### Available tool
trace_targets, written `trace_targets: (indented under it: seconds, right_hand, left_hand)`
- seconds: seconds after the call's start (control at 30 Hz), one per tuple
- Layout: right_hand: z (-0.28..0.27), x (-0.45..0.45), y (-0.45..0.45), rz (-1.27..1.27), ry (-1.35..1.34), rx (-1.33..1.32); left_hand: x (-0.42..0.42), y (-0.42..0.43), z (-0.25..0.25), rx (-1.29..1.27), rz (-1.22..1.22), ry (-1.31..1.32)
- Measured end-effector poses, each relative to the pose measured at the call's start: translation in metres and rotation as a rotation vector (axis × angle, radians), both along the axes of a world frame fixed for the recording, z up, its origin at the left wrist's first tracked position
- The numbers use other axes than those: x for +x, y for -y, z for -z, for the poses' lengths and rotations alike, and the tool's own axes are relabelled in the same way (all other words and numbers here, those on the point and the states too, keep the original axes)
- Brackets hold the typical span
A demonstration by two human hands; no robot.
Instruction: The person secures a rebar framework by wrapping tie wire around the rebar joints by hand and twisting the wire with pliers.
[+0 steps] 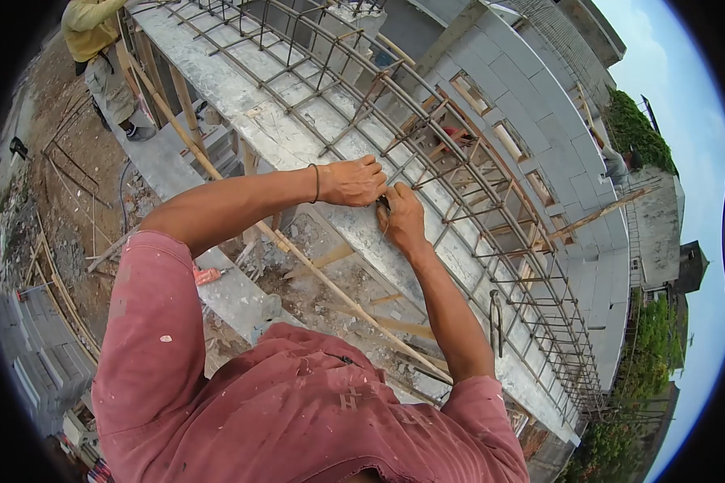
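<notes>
Above the edge of a pale formwork board [274,137], both of my hands meet beside a grid of steel reinforcing bars [342,133]. My left hand [354,182] is closed, its fingers curled at the near ends of the bars. Touching it, my right hand [403,216] is pinched closed. A small dark piece shows between the two, too hidden to name. Farther right, a pair of pincers [496,322] rests against the bars, handles apart.
A long rebar cage [451,173] curves along the board before a grey block wall [524,88]. Below the board run wooden props and a bamboo pole [314,270] above rubble. Another person [97,48] in a yellow top stands at the upper left. An orange-red object [208,275] lies on a lower slab.
</notes>
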State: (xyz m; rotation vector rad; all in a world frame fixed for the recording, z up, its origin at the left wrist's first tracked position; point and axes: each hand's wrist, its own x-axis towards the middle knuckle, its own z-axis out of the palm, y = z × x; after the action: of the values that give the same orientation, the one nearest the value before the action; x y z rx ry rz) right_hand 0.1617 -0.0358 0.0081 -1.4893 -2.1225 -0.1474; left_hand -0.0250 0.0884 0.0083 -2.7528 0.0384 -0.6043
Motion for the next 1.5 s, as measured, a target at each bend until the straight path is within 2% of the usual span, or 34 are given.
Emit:
trace_targets:
  seconds: [0.13, 0.43, 0.5, 0.53, 0.57, 0.7, 0.83, 0.9, 0.93, 1.0, 1.07, 1.17, 1.23, 1.33, 1.4, 1.5]
  right_hand:
    - [-0.004, 0.004, 0.0, 0.013, -0.032, -0.056]
    - [0.006, -0.001, -0.001, -0.003, 0.048, 0.056]
    - [0.007, -0.005, 0.002, 0.029, 0.051, 0.077]
    - [0.007, -0.006, 0.002, 0.038, 0.046, 0.078]
    - [0.007, -0.006, 0.003, 0.049, 0.036, 0.084]
    - [0.009, -0.004, 0.005, 0.08, -0.057, 0.067]
    - [0.011, -0.002, 0.005, 0.081, -0.118, 0.086]
    - [0.012, -0.001, 0.007, 0.091, -0.128, 0.092]
    - [0.012, 0.0, 0.008, 0.092, -0.132, 0.086]
    - [0.011, 0.002, 0.007, 0.092, -0.178, 0.086]
    - [0.012, 0.005, 0.008, 0.091, -0.233, 0.078]
    - [0.008, 0.013, 0.009, 0.044, -0.365, -0.062]
    - [0.003, 0.017, 0.009, 0.101, -0.486, -0.218]
    - [0.002, 0.019, 0.012, 0.173, -0.45, -0.238]
    - [0.002, 0.02, 0.014, 0.198, -0.446, -0.239]
    - [-0.001, 0.023, 0.01, 0.282, -0.564, -0.355]
  left_hand:
    - [0.007, -0.014, -0.01, -0.006, 0.07, -0.083]
    - [-0.006, -0.005, 0.004, -0.227, 0.054, 0.074]
    - [-0.008, 0.003, 0.009, -0.387, -0.059, 0.074]
    - [-0.007, 0.006, 0.011, -0.385, -0.051, 0.067]
    - [-0.006, 0.011, 0.013, -0.509, -0.128, 0.124]
    - [-0.007, 0.035, -0.005, -0.821, -0.36, 0.241]
    - [-0.001, 0.044, -0.009, -0.809, -0.464, 0.206]
    - [0.003, 0.048, -0.004, -0.901, -0.591, 0.183]
    - [0.003, 0.047, 0.004, -0.89, -0.585, 0.181]
    - [0.001, 0.042, 0.015, -0.938, -0.486, 0.341]
    - [0.0, 0.039, 0.023, -0.872, -0.445, 0.356]
    - [-0.004, 0.046, 0.009, -0.772, -0.441, 0.353]
    - [-0.005, 0.05, 0.005, -0.726, -0.471, 0.336]
    - [-0.001, 0.049, 0.009, -0.855, -0.485, 0.396]
    - [0.002, 0.043, 0.01, -1.044, -0.484, 0.393]
    - [0.006, 0.037, 0.007, -0.975, -0.455, 0.338]
